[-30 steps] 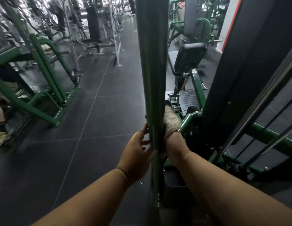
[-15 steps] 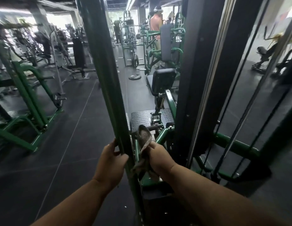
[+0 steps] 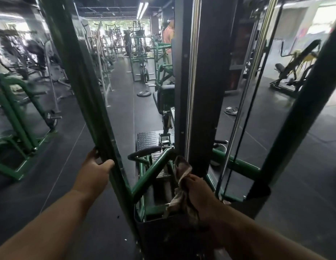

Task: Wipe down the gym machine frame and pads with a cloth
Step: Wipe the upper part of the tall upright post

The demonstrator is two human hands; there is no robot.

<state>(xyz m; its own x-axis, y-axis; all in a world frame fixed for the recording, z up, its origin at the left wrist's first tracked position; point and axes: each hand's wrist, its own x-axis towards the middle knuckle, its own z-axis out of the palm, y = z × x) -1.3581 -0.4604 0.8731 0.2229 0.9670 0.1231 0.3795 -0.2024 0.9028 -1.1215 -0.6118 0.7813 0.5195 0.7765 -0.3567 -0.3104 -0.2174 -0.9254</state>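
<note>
A tall green upright post (image 3: 82, 87) of the gym machine frame slants up from the bottom centre to the top left. My left hand (image 3: 96, 169) grips this post low down, thumb on its near face. My right hand (image 3: 199, 190) holds a crumpled beige cloth (image 3: 180, 186) just right of the post, in front of the black weight-stack column (image 3: 203, 91). The cloth hangs loose and is off the post. A black seat pad (image 3: 164, 98) sits further back behind the column.
Green base bars (image 3: 152, 171) and a black footplate (image 3: 146, 139) lie between post and column. Chrome guide rods and cables (image 3: 238, 113) run to the right, beside another green post (image 3: 302, 102). Other machines (image 3: 19, 117), loose weight plates (image 3: 143, 94) and people (image 3: 168, 36) stand further off.
My right hand has drawn the cloth off the green post and moved right toward the black column. The view has tilted upward. My left hand keeps its grip on the post.
</note>
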